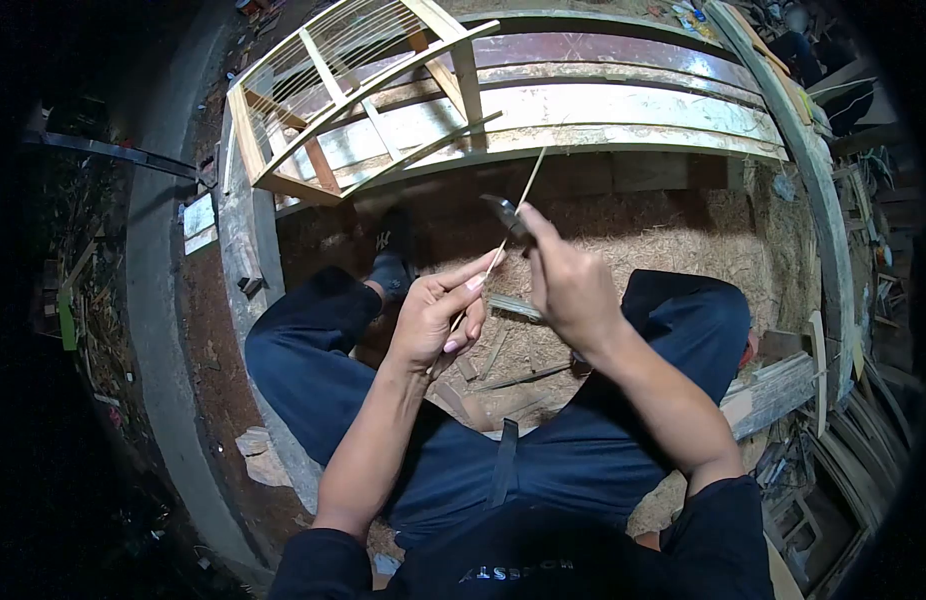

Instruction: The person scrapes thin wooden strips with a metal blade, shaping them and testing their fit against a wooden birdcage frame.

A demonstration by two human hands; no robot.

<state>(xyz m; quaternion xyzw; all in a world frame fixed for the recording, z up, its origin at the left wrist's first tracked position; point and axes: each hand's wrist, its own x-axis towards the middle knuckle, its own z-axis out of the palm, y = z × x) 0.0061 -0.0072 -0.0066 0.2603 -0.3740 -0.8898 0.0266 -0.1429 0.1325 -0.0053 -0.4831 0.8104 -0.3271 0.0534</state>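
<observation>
Pinched between the thumb and fingers of the left hand is a thin wooden stick. Curled around a metal tool, the right hand sits at the stick's right; whether tool and stick touch is unclear. Beyond the stick lies a plank bench, with a barred wooden frame to the stick's left. Shavings spread below the stick.

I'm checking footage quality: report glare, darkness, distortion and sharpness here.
Head view: glare washes out the pale plank; head view: outer corners go black; head view: the concrete strip bows, likely lens distortion; head view: left hand looks fairly sharp.
</observation>
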